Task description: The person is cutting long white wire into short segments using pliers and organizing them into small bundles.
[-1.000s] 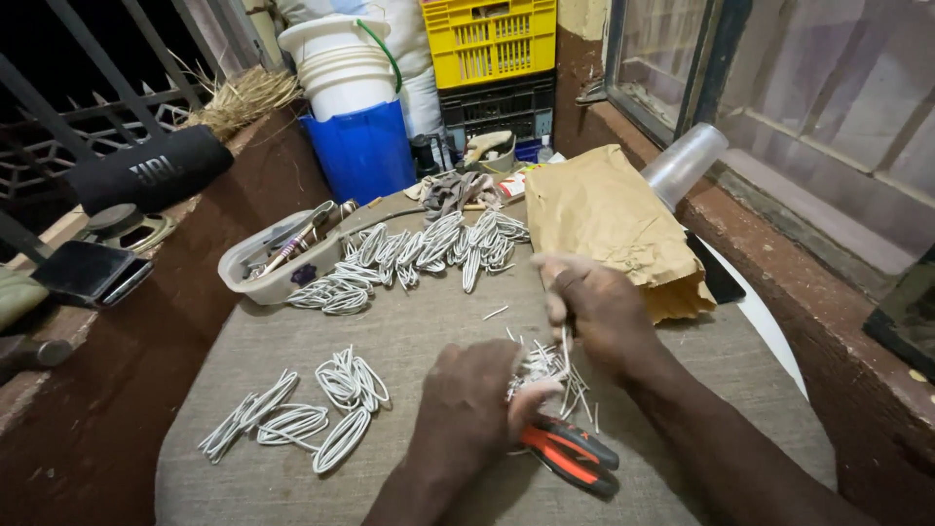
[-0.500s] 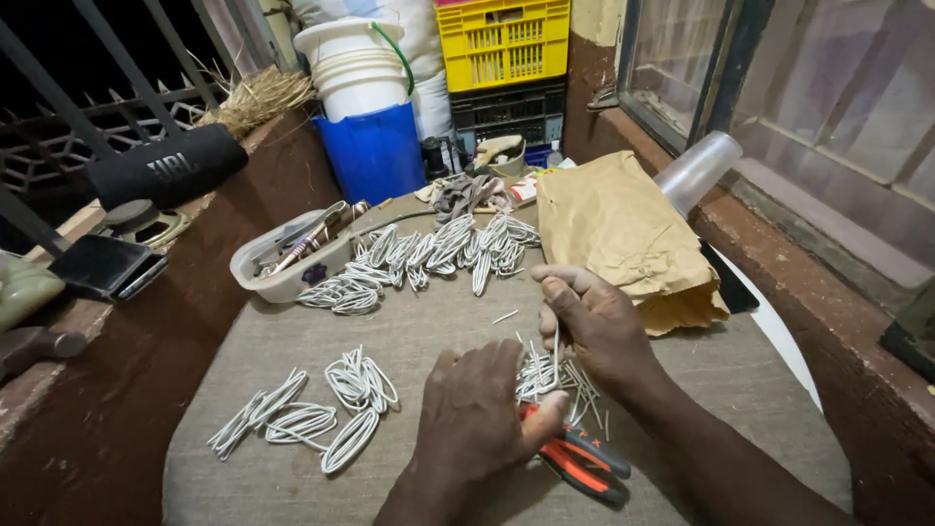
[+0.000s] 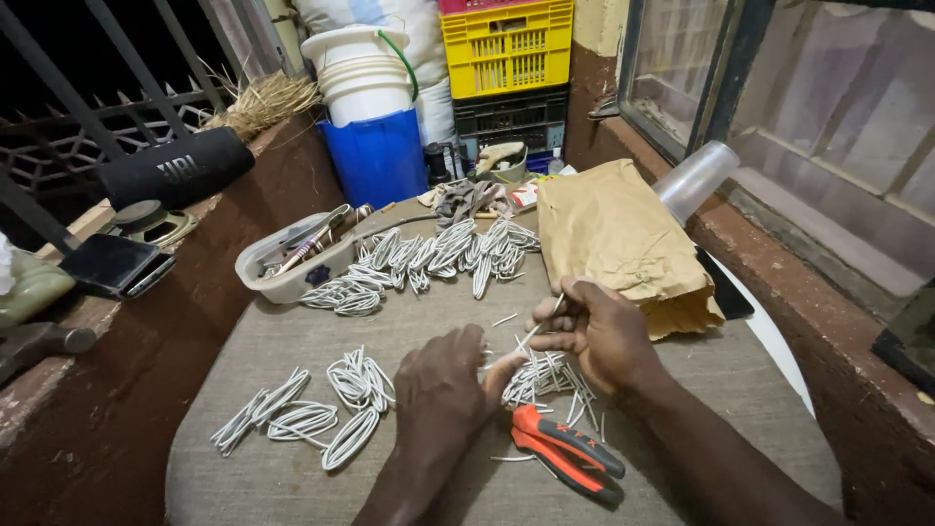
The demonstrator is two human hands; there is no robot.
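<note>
Right hand [image 3: 599,336] pinched on a white wire piece [image 3: 534,331]; left hand [image 3: 443,385] loosely curled, fingertip touching it

A round table [image 3: 292,487] under grey cloth carries white wire loops [image 3: 302,414] at lower left, more loops [image 3: 429,258] above centre, cut wire pieces [image 3: 550,375], orange-handled pliers [image 3: 565,453], a white tray [image 3: 292,268] and a brown paper bag [image 3: 618,239].

Brown wall ledge [image 3: 127,390], window [image 3: 828,117] right, stacked crates [image 3: 506,78], dark outside.
</note>
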